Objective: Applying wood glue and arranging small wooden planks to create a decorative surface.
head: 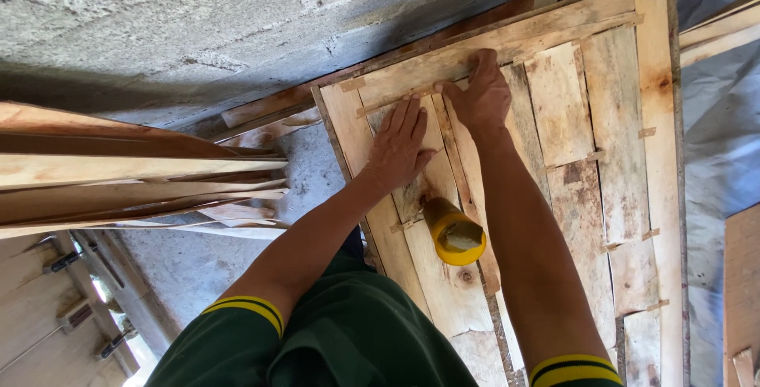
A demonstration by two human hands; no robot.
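A flat panel of pale wooden boards (pixel 590 142) lies in front of me, framed by longer planks. My left hand (pixel 400 146) rests flat on a board near the panel's upper left, fingers spread slightly. My right hand (pixel 479 98) presses on a thin wooden strip (pixel 455 157) that runs down between two boards, fingers curled onto the top cross plank (pixel 507 43). A yellow glue bottle (pixel 453 233) stands on the panel between my forearms, its open tip toward me. Neither hand grips anything.
A grey concrete block wall (pixel 198 15) borders the panel's far side. A stack of long thin wood slats (pixel 119 177) lies to the left. Grey sheeting (pixel 716 149) covers the ground at right, with another board (pixel 744 284) at the right edge.
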